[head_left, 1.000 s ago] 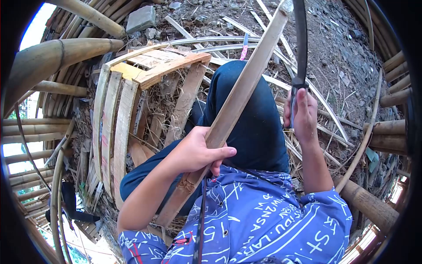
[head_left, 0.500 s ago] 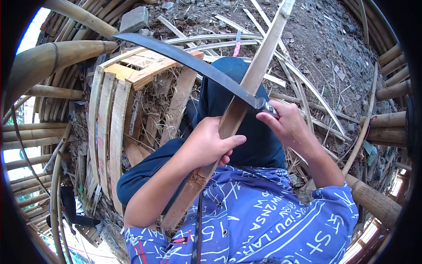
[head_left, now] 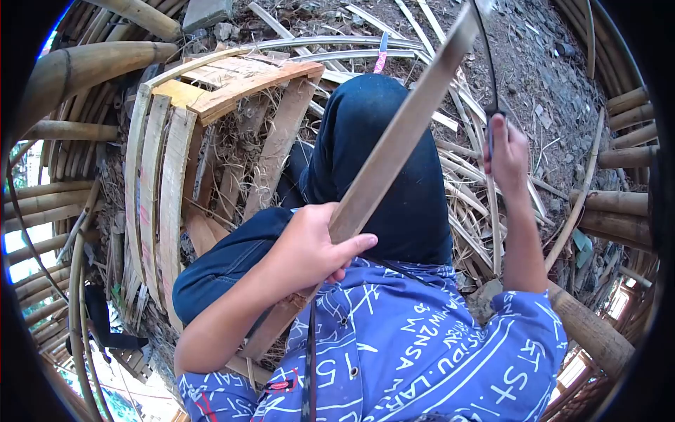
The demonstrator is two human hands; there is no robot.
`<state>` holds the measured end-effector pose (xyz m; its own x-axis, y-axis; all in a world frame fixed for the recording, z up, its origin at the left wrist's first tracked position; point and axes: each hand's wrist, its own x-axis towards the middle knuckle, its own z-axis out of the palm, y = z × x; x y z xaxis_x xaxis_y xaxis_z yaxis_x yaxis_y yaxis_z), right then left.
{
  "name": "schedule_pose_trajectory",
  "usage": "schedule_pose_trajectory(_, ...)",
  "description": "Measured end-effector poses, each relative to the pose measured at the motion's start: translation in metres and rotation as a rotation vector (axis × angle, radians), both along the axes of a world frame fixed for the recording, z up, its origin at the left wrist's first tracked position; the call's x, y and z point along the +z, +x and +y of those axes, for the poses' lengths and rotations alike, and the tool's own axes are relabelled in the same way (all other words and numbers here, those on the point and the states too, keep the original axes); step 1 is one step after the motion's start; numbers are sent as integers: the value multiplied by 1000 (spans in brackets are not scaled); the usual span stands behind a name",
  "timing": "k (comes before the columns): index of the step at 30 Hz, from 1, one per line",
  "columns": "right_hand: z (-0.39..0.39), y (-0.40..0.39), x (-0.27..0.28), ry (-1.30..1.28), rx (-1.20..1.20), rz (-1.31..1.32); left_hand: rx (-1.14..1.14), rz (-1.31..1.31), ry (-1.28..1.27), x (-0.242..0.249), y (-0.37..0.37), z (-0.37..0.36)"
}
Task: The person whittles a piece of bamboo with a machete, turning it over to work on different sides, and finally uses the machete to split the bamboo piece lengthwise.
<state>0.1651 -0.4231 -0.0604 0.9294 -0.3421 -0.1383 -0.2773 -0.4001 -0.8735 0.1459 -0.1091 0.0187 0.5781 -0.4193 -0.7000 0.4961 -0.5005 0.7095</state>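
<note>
My left hand (head_left: pixel 316 246) is wrapped round the lower part of a long split bamboo slat (head_left: pixel 401 144). The slat slants across my lap, its far end up towards the top of the view. In my closed right hand (head_left: pixel 509 156) is the handle of a curved machete (head_left: pixel 490 74), raised to the right of the slat. Its dark blade points away from me and shows nearly edge-on. My bent knee (head_left: pixel 376 112) in dark trousers lies under the slat.
A wooden crate (head_left: pixel 160 190) with shavings in it stands to the left. Thin bamboo strips (head_left: pixel 467 190) litter the ground ahead and right. A pink-handled knife (head_left: pixel 381 55) lies beyond my knee. Bamboo poles (head_left: pixel 98 67) surround the spot. Another person's dark-clothed leg (head_left: pixel 105 320) shows at lower left.
My right hand has lifted the machete off the slat and swung it up and to the right, turning the blade edge-on. The slat and my left hand have shifted slightly left and down.
</note>
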Motion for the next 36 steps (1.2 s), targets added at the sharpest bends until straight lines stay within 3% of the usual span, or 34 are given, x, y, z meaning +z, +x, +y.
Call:
schedule_pose_trajectory(4, 44, -15, 19, 128, 177, -35, 149, -29, -4, 7, 34, -7)
schedule_pose_trajectory(7, 61, 0, 34, 46, 319, -53, 158, -56, 25, 12, 49, -10)
schedule_pose_trajectory(9, 67, 10, 48, -158, 498, -22, 143, -40, 39, 7, 48, -6)
schedule_pose_trajectory(14, 69, 20, 65, -287, 618, 51, 140, 51, -38, 10, 39, -5)
schedule_pose_trajectory(28, 57, 28, 41, -482, 634, -90, 91, -46, -69, 7, 33, -1)
schedule_pose_trajectory(30, 34, 40, 20, -413, 354, 0, 81, -50, -57, 12, 26, 5)
schedule_pose_trajectory(33, -38, 60, 11, -478, 168, 27, 105, 63, -22, 21, 14, 15)
schedule_pose_trajectory(36, -41, 50, 8, -416, 64, 60, 72, -10, -61, 4, 16, 17)
